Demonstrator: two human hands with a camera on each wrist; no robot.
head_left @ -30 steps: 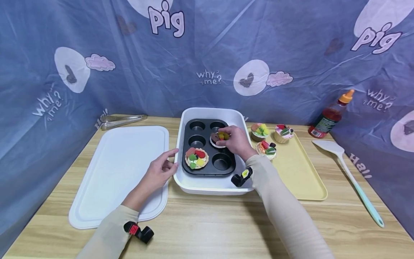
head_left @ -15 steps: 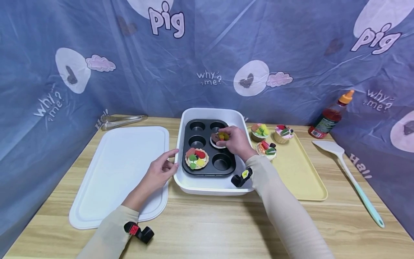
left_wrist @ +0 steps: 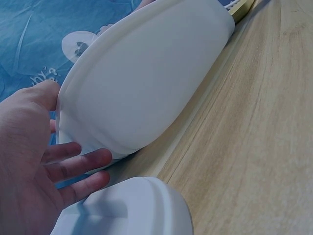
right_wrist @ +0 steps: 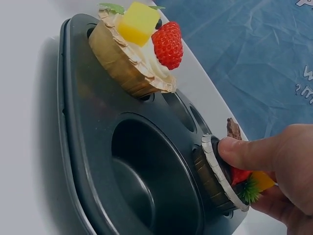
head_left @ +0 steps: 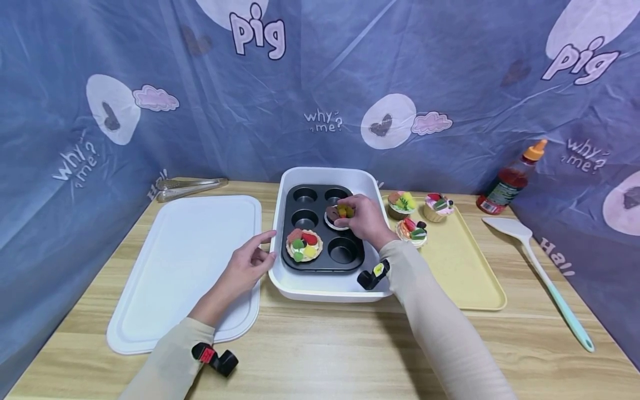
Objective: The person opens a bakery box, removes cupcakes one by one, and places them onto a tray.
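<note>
The chocolate cupcake (head_left: 332, 214) sits in the right-hand middle cup of the muffin pan (head_left: 320, 194), between the thumb and fingers of the right hand (head_left: 367, 219), which pinch it. Around the pan is a white tub (head_left: 325, 283); to the pan's left, the left hand (head_left: 247, 262) touches the tub's side, its fingers loosely extended. A fruit tart (head_left: 304, 245) rests on the pan's near-left cup; right of the pan, a yellow tray (head_left: 462, 272) bears more cupcakes (head_left: 438, 206).
</note>
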